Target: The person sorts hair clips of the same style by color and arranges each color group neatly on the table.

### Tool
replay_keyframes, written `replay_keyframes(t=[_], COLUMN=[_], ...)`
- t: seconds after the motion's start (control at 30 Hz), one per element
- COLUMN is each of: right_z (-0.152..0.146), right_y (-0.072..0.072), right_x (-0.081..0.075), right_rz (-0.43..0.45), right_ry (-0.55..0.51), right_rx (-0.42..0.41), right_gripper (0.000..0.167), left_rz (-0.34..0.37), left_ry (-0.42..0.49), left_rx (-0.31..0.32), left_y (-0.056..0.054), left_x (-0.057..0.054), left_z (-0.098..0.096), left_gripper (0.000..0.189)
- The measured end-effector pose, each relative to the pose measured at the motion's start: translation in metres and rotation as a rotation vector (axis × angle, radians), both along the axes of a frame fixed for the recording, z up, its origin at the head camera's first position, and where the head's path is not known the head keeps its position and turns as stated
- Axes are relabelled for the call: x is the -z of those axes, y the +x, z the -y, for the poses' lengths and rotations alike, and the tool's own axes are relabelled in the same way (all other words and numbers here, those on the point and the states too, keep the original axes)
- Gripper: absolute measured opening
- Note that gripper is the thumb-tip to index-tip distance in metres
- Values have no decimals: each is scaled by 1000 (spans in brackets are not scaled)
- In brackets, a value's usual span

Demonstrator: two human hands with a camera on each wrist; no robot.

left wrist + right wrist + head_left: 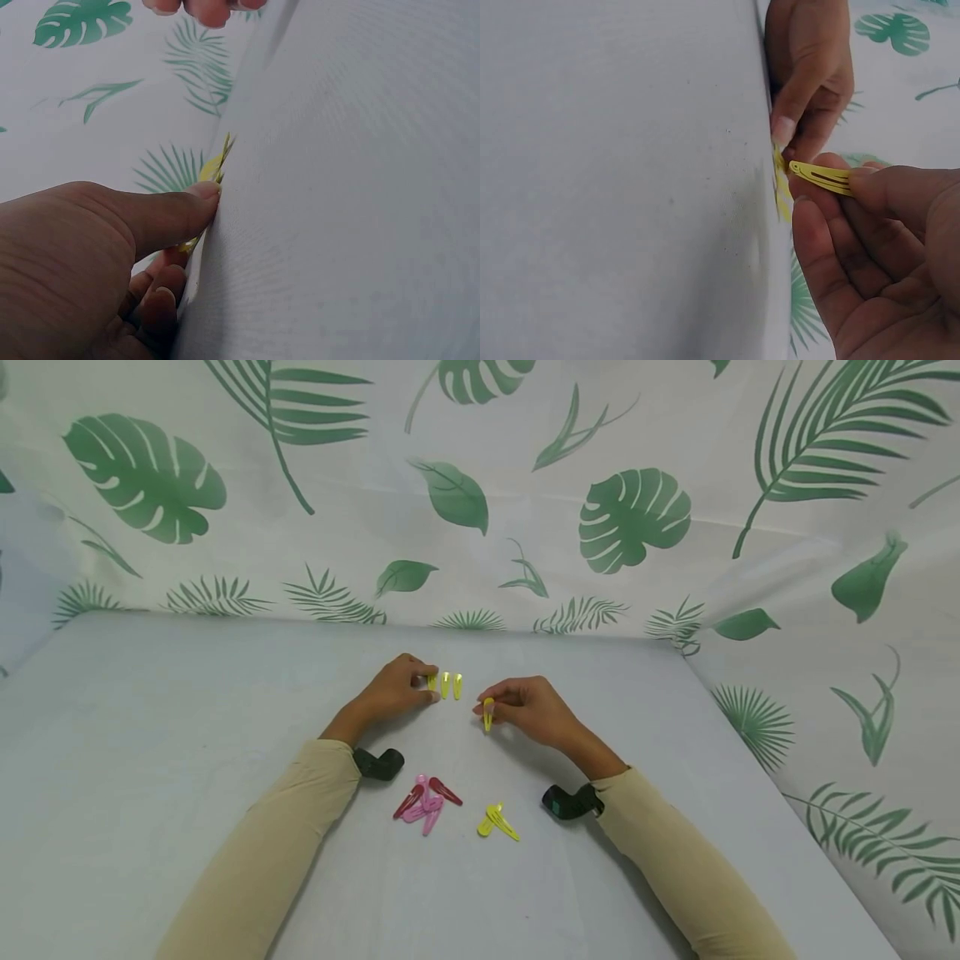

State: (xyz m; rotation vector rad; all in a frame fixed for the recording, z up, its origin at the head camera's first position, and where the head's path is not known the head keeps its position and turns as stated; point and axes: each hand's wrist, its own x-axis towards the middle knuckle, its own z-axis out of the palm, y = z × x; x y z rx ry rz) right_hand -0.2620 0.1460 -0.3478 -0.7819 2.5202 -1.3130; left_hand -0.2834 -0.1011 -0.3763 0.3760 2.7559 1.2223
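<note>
My left hand [396, 690] holds a yellow snap hair clip [432, 682] by its two ends on the table, thumb at the near end. Right beside it, two more yellow clips [452, 686] lie upright in a row. My right hand [534, 710], a little to the right and nearer, pinches another yellow hair clip [825, 177] between thumb and fingers, raised off the table. In the left wrist view, the left thumb [176, 217] covers part of the row.
Closer to me lies a loose pile of pink clips [431, 814] and dark red clips [446, 791]. To its right, yellow clips [502, 823] overlap each other. A leaf-printed cloth [525, 485] hangs behind the white table [187, 735].
</note>
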Motion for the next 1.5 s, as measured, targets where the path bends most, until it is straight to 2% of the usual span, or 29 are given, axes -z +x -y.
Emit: replay_keyframes(t=[0.37,0.97,1.5], right_z=[5,10,11], right_y=[-14,-34,-48], right_x=[4,10,14], right_rz=[14,42,50], right_ry=[-20,23,-32], right_rx=[16,125,162], right_gripper=[18,18,22], left_rz=[12,12,11], left_ry=[-4,-6,-12], left_rx=[-14,-4,-12], left_y=[-1,-1,0], left_x=[1,2,-1], left_z=[0,0,-1], left_gripper=[51,51,51])
